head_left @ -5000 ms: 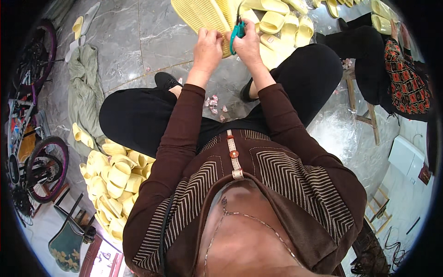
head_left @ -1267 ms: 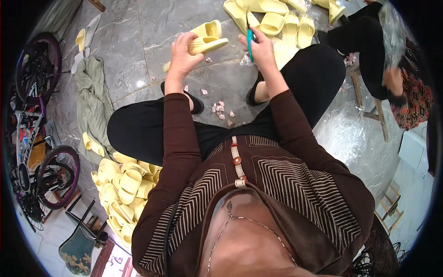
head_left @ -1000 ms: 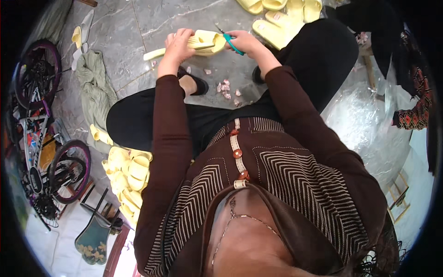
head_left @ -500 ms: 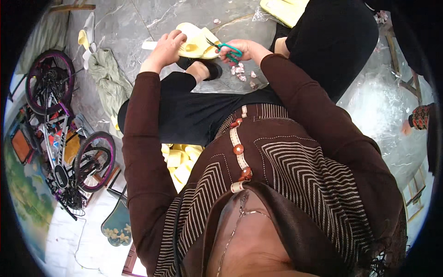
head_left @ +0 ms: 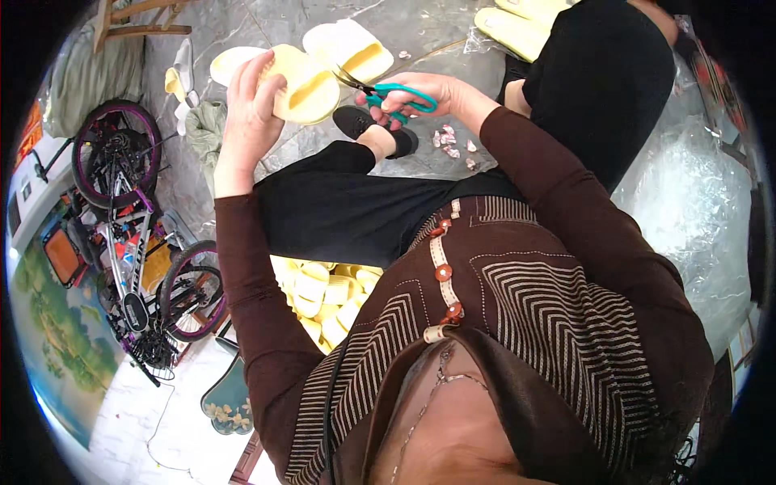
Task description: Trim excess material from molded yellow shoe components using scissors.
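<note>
My left hand (head_left: 252, 113) grips a pale yellow slide slipper (head_left: 311, 90) by its left end, lifted above the floor. In my right hand (head_left: 428, 87) is a pair of scissors (head_left: 368, 90) with teal handles and dark blades. The blades are parted, their tips close to the slipper's right edge; I cannot tell whether they touch it. Behind the held slipper lies another yellow slide slipper (head_left: 368, 61). A paler, flat slipper-like piece (head_left: 230, 63) shows to the left, partly hidden by my fingers.
Small pinkish-white scraps (head_left: 446, 139) lie on the grey floor by my foot. More yellow slippers (head_left: 521, 32) are at the upper right, and a heap of them (head_left: 323, 299) sits beside my leg. A bicycle (head_left: 121, 242) stands left; clear plastic sheeting (head_left: 687, 218) spreads right.
The held slipper has come up and apart from the other one, nearer to me and leftward with my left hand. My right hand still has the scissors. The whole view has shifted.
</note>
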`<state>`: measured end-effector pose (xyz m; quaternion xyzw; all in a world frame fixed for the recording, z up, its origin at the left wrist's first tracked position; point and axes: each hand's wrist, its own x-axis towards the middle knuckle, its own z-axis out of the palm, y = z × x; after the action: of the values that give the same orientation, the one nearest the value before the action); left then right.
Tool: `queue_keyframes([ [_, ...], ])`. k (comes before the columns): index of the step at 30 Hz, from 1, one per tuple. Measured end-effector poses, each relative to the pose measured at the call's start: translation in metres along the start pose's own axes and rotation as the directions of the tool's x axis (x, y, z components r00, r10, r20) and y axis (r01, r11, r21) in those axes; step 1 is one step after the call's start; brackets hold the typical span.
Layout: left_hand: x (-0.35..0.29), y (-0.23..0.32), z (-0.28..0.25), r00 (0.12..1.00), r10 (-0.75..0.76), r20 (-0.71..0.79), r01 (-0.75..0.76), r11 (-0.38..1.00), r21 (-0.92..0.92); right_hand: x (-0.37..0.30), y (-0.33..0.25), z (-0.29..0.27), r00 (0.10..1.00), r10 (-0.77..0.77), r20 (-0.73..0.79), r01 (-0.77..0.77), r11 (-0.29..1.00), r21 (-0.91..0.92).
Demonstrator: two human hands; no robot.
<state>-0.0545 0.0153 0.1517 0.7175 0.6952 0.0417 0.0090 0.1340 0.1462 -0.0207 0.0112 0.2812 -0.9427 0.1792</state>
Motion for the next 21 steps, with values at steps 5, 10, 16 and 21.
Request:
queue_keyframes([
  [5, -0.009, 0.001, -0.009, 0.989, -0.052, -0.142, 0.049, 0.999, -0.024, 0.0, -0.009, 0.017, 0.999, -0.031, 0.018, 0.031, 1.0, -0.004],
  [10, -0.017, 0.001, -0.007, 0.96, -0.14, -0.243, 0.111, 0.985, -0.129, 0.002, -0.008, 0.016, 0.998, -0.035, 0.061, 0.037, 0.999, -0.037],
  [16, -0.027, -0.006, -0.006, 0.925, -0.28, -0.258, 0.188, 0.925, -0.331, -0.001, -0.018, 0.028, 0.995, -0.046, 0.093, 0.055, 0.994, -0.097],
  [21, -0.034, -0.003, -0.003, 0.873, -0.457, -0.171, 0.205, 0.662, -0.72, -0.006, -0.024, 0.045, 0.993, -0.085, 0.075, 0.093, 0.991, -0.101],
])
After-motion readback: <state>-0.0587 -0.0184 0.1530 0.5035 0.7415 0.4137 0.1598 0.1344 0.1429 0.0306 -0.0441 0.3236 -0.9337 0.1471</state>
